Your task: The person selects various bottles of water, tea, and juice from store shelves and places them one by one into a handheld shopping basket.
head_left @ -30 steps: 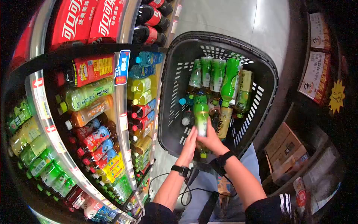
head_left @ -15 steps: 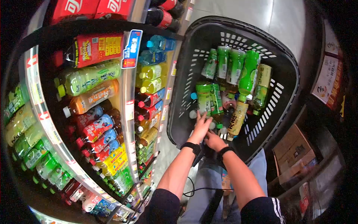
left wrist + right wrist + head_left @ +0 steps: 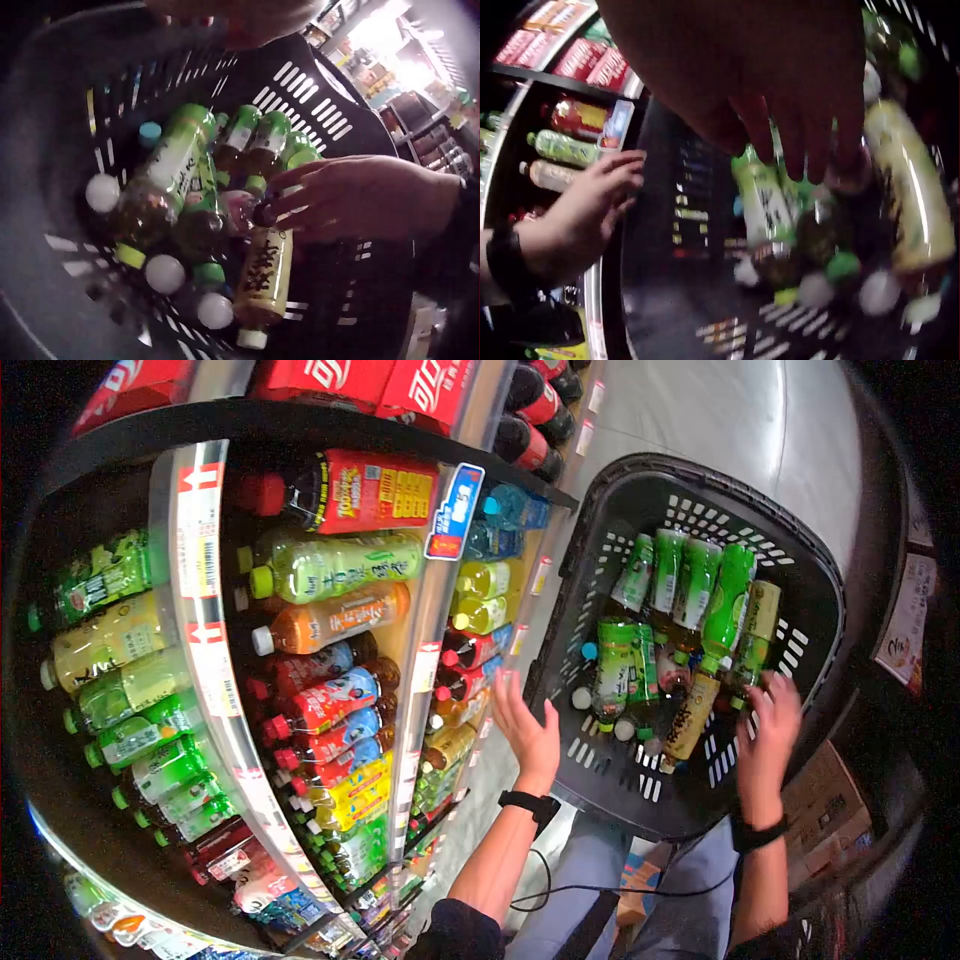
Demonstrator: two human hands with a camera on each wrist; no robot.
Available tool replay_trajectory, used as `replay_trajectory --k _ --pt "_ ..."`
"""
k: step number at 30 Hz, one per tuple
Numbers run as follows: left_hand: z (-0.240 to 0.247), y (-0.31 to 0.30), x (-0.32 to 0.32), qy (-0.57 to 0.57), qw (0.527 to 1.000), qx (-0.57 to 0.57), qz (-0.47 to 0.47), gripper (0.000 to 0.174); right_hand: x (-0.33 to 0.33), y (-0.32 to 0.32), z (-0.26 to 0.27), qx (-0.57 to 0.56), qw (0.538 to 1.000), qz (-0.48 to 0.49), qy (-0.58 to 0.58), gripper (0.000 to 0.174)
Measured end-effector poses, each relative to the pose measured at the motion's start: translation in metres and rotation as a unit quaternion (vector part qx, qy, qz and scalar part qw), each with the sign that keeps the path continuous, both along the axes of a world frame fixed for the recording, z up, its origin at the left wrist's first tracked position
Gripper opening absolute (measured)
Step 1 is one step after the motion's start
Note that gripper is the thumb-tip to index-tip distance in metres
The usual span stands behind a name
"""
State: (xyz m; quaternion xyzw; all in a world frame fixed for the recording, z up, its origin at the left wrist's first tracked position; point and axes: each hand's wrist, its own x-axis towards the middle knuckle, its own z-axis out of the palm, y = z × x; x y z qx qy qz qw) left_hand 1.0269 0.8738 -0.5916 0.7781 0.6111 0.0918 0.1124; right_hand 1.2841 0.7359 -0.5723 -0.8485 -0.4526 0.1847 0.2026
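My left hand [image 3: 528,738] is raised with fingers spread over the basket's left rim, near the shelf bottles, holding nothing. Over the right side of the black basket [image 3: 640,800], my right hand [image 3: 770,730] hovers with loosely extended fingers, also holding nothing. Inside lie several drink bottles. A green-labelled tea bottle [image 3: 613,670] with a yellow-green cap rests at the left, beside another green bottle [image 3: 643,680]. A bottle with a tan label [image 3: 693,710] lies to their right. In the left wrist view the right hand [image 3: 360,195] overlaps that tan-labelled bottle [image 3: 266,274].
At the left, shelves hold rows of bottles, among them a light-green tea bottle [image 3: 345,568] and an orange bottle [image 3: 340,617]. A blue price sign [image 3: 455,512] juts from the shelf edge. A cardboard box [image 3: 825,810] stands at right; a cable [image 3: 590,888] crosses my legs.
Both hands held a green tea bottle and lowered it into the basket, then let go and spread apart. The view has swung left, bringing more of the shelves into sight.
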Motion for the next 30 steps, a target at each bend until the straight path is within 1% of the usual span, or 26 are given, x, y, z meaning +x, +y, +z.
replay_trajectory --k 1,2,3,4,5,6,7,9,12,15,16,19,20,23,24,27,28,29,30 --pt "-0.004 0.003 -0.006 -0.005 0.999 -0.012 0.033 0.060 0.010 -0.011 0.000 -0.030 0.993 -0.028 -0.115 0.047" --pt "-0.020 0.000 -0.021 -0.009 0.997 -0.068 0.022 0.060 0.020 -0.022 -0.004 -0.031 0.980 -0.063 -0.186 0.054" --pt "-0.037 -0.002 -0.034 -0.013 0.992 -0.124 0.012 0.060 0.029 -0.033 -0.012 -0.057 0.969 -0.100 -0.217 0.063" --pt "-0.042 -0.001 -0.035 0.020 0.994 -0.104 0.011 0.054 0.034 -0.044 -0.025 -0.038 0.972 -0.150 -0.176 0.067" --pt "-0.043 -0.001 -0.032 0.030 0.994 -0.100 0.021 0.053 0.036 -0.054 -0.043 -0.019 0.971 -0.198 -0.134 0.072" --pt "-0.045 0.000 -0.030 0.040 0.994 -0.098 0.030 0.051 0.036 -0.063 -0.063 0.036 0.972 -0.230 -0.026 0.073" --pt "-0.045 0.000 -0.027 0.053 0.993 -0.097 0.038 0.050 0.031 -0.065 -0.072 0.019 0.981 -0.190 -0.029 0.072" --pt "-0.045 -0.003 -0.022 0.067 0.993 -0.080 0.050 0.047 0.022 -0.061 -0.087 0.043 0.953 -0.292 0.066 0.070" --pt "-0.046 -0.005 -0.014 0.100 0.989 -0.078 0.073 0.048 0.021 -0.044 -0.080 0.045 0.929 -0.359 0.077 0.067" --pt "-0.049 0.003 -0.019 0.085 0.991 -0.096 0.037 0.048 0.025 -0.042 -0.085 0.047 0.934 -0.353 0.016 0.061" --pt "-0.047 0.008 -0.019 0.089 0.992 -0.089 0.006 0.049 0.027 -0.039 -0.084 0.050 0.935 -0.352 0.004 0.061" --pt "-0.045 0.029 -0.017 0.112 0.987 -0.078 -0.087 0.052 0.038 -0.032 -0.078 0.061 0.926 -0.366 0.065 0.065" --pt "-0.043 0.038 -0.014 0.107 0.984 -0.106 -0.092 0.055 0.042 -0.026 -0.074 0.063 0.922 -0.374 0.074 0.067" --pt "-0.046 0.061 0.005 0.051 0.987 -0.115 -0.103 0.055 0.066 -0.008 -0.074 0.072 0.926 -0.367 0.057 0.067" --pt "-0.049 0.064 0.011 0.021 0.987 -0.145 -0.060 0.054 0.073 -0.007 -0.079 0.071 0.926 -0.366 0.061 0.065" --pt "-0.051 0.077 0.031 -0.023 0.988 -0.146 -0.036 0.053 0.091 0.004 -0.086 0.033 0.927 -0.373 0.016 0.064" --pt "-0.051 0.081 0.039 -0.006 0.991 -0.125 -0.041 0.053 0.099 0.008 -0.088 0.029 0.931 -0.364 0.001 0.064" --pt "-0.048 0.086 0.048 0.017 0.988 -0.149 -0.026 0.053 0.108 0.010 -0.092 0.025 0.931 -0.364 -0.004 0.064" --pt "-0.049 0.090 0.054 0.009 0.991 -0.129 -0.041 0.052 0.118 0.012 -0.097 0.035 0.933 -0.358 -0.002 0.064"
